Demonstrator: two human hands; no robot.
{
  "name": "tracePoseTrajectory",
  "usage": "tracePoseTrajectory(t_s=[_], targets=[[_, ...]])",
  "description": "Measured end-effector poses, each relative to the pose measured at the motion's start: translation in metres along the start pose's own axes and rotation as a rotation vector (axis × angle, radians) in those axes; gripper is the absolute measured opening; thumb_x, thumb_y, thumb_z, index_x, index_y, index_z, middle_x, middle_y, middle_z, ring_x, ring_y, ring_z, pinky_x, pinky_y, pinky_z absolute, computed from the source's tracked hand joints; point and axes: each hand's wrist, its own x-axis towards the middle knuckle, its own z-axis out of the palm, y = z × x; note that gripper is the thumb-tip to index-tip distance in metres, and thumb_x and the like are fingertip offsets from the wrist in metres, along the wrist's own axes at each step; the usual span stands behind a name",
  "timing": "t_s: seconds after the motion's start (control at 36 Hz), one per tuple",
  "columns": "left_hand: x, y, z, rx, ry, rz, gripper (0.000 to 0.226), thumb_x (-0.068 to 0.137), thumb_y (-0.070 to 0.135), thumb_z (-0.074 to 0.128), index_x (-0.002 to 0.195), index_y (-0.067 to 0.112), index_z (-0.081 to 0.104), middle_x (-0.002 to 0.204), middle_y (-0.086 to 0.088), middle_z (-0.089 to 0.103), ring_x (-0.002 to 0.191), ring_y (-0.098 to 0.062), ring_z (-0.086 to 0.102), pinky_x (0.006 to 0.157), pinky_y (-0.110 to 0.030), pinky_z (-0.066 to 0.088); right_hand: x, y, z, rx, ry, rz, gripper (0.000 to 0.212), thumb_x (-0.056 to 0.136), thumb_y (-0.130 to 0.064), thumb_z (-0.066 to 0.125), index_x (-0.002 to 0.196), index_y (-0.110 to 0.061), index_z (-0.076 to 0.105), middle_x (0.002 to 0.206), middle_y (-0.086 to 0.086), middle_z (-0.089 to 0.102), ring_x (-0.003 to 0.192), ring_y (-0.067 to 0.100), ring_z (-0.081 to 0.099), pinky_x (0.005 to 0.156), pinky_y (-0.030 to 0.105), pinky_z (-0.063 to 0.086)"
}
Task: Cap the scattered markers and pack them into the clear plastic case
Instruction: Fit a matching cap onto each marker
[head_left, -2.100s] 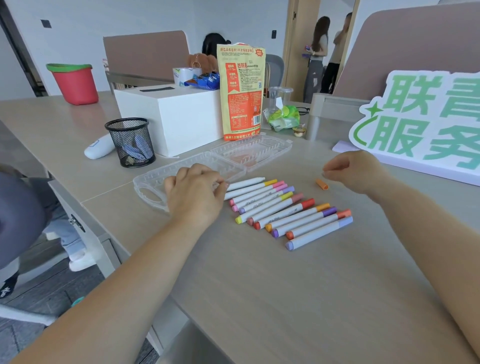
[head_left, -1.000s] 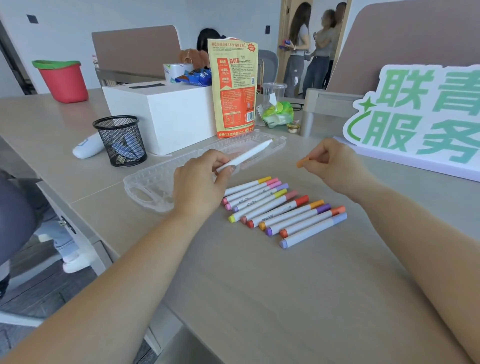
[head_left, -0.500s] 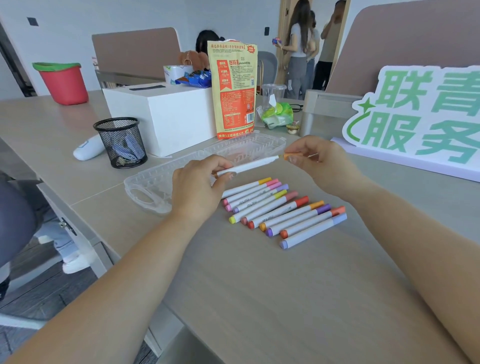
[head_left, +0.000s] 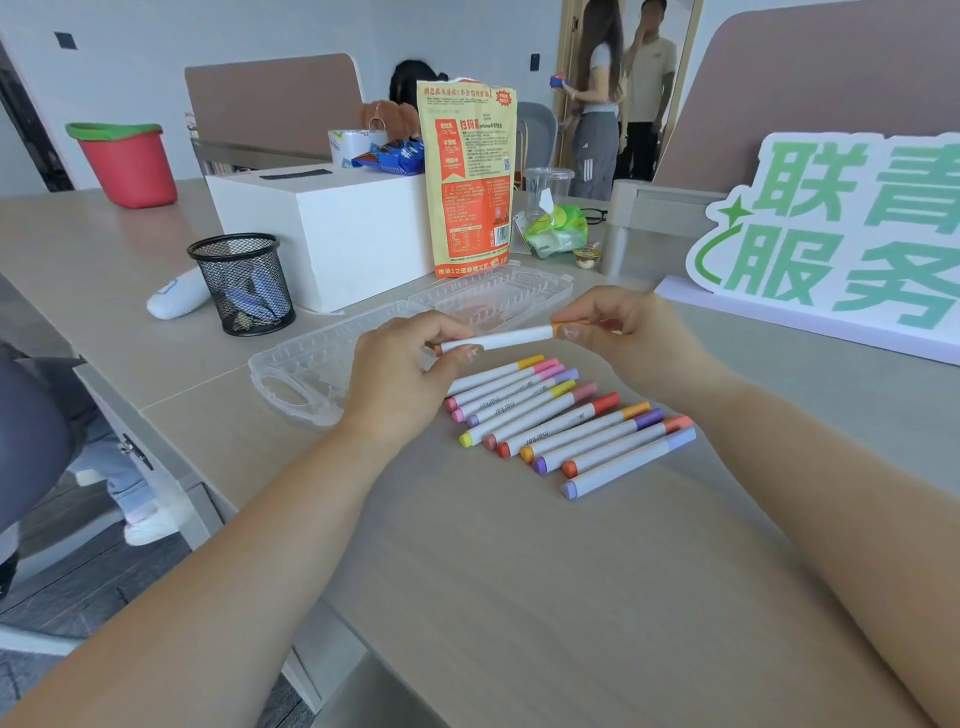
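Observation:
My left hand (head_left: 400, 379) pinches the near end of a white marker (head_left: 498, 339) held level above the table. My right hand (head_left: 623, 332) pinches the orange cap (head_left: 560, 329), which sits on the marker's far end. Below them several capped markers (head_left: 566, 423) lie side by side in a slanted row on the table. The clear plastic case (head_left: 311, 364) lies open behind the row, its lid half (head_left: 493, 293) spread toward the back; no markers are visible in it.
A black mesh pen cup (head_left: 244, 283), a white box (head_left: 322, 228) and an orange snack bag (head_left: 467, 176) stand behind the case. A green-lettered sign (head_left: 831, 234) stands at the right. The table edge drops off at the left. Two people stand in the far doorway.
My left hand lifted the white marker off the table and my right hand picked up the orange cap. The two came together, and the cap is now on the marker's tip.

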Motion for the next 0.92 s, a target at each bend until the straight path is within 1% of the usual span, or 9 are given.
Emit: tracePoseTrajectory(t_s=[0.14, 0.33, 0.42, 0.53, 0.64, 0.69, 0.75, 0.81, 0.92], targets=[[0.001, 0.001, -0.001, -0.034, -0.006, -0.012, 0.010, 0.082, 0.017, 0.072, 0.087, 0.026, 0.071, 0.086, 0.014, 0.068, 0.085, -0.007, 0.061, 0.079, -0.021, 0.045, 0.001, 0.000, 0.002, 0.053, 0.018, 0.013, 0.006, 0.088, -0.012, 0.065, 0.092, -0.013, 0.069, 0.081, -0.013, 0.065, 0.066, -0.009, 0.055, 0.067, 0.003, 0.040], [0.001, 0.001, -0.003, -0.061, -0.008, -0.014, 0.012, 0.082, 0.016, 0.071, 0.086, 0.027, 0.071, 0.085, 0.012, 0.069, 0.083, -0.007, 0.060, 0.078, -0.023, 0.045, 0.004, 0.001, 0.008, 0.057, 0.024, 0.011, 0.007, 0.088, -0.010, 0.064, 0.089, -0.015, 0.069, 0.083, -0.007, 0.066, 0.070, -0.004, 0.055, 0.069, 0.006, 0.043], [0.001, -0.001, -0.003, -0.041, -0.005, -0.021, 0.010, 0.082, 0.017, 0.072, 0.087, 0.026, 0.073, 0.085, 0.013, 0.069, 0.083, -0.008, 0.060, 0.079, -0.026, 0.046, 0.007, 0.005, 0.011, 0.046, 0.024, 0.020, 0.007, 0.088, -0.011, 0.064, 0.091, -0.014, 0.071, 0.088, -0.003, 0.068, 0.079, 0.006, 0.059, 0.076, 0.015, 0.046], [0.003, -0.004, 0.000, 0.139, 0.036, -0.076, 0.007, 0.081, 0.029, 0.073, 0.088, 0.028, 0.075, 0.082, 0.009, 0.071, 0.083, -0.012, 0.064, 0.086, -0.032, 0.046, 0.013, 0.012, 0.018, -0.032, 0.006, 0.044, 0.016, 0.092, -0.018, 0.060, 0.102, -0.017, 0.073, 0.093, -0.015, 0.067, 0.077, -0.007, 0.058, 0.070, 0.003, 0.041], [0.004, -0.007, 0.002, 0.342, 0.075, -0.094, 0.012, 0.083, 0.040, 0.068, 0.089, 0.030, 0.073, 0.083, 0.007, 0.071, 0.089, -0.015, 0.062, 0.093, -0.032, 0.031, 0.017, 0.021, 0.021, -0.111, 0.023, 0.095, 0.026, 0.096, -0.023, 0.052, 0.118, -0.026, 0.066, 0.123, -0.010, 0.061, 0.104, 0.004, 0.057, 0.079, 0.005, 0.039], [0.005, -0.008, 0.003, 0.440, 0.052, -0.098, 0.013, 0.084, 0.042, 0.066, 0.089, 0.032, 0.072, 0.091, 0.009, 0.070, 0.099, -0.016, 0.058, 0.085, -0.028, 0.022, 0.017, 0.023, 0.020, -0.107, 0.059, 0.122, 0.025, 0.096, -0.023, 0.052, 0.117, -0.027, 0.066, 0.122, -0.010, 0.062, 0.101, 0.002, 0.054, 0.075, 0.001, 0.036], [0.004, -0.009, 0.005, 0.523, 0.014, -0.107, 0.014, 0.085, 0.043, 0.064, 0.088, 0.032, 0.072, 0.101, 0.010, 0.068, 0.106, -0.017, 0.051, 0.080, -0.028, 0.017, 0.017, 0.024, 0.018, -0.102, 0.079, 0.149, 0.024, 0.096, -0.022, 0.051, 0.115, -0.025, 0.066, 0.118, -0.008, 0.064, 0.102, 0.004, 0.054, 0.081, 0.011, 0.037], [0.004, -0.009, 0.006, 0.555, -0.017, -0.123, 0.016, 0.086, 0.042, 0.061, 0.088, 0.031, 0.072, 0.108, 0.010, 0.065, 0.108, -0.018, 0.048, 0.080, -0.028, 0.017, 0.017, 0.026, 0.016, -0.123, 0.076, 0.164, 0.024, 0.097, -0.021, 0.051, 0.115, -0.021, 0.066, 0.116, -0.007, 0.065, 0.103, 0.008, 0.055, 0.086, 0.019, 0.038], [0.003, -0.008, 0.006, 0.578, -0.025, -0.125, 0.016, 0.088, 0.041, 0.057, 0.089, 0.031, 0.070, 0.112, 0.009, 0.063, 0.111, -0.020, 0.047, 0.085, -0.031, 0.023, 0.011, 0.026, 0.010, -0.129, 0.082, 0.191, 0.024, 0.096, -0.020, 0.052, 0.116, -0.019, 0.065, 0.112, -0.008, 0.064, 0.102, 0.008, 0.054, 0.087, 0.019, 0.037]])
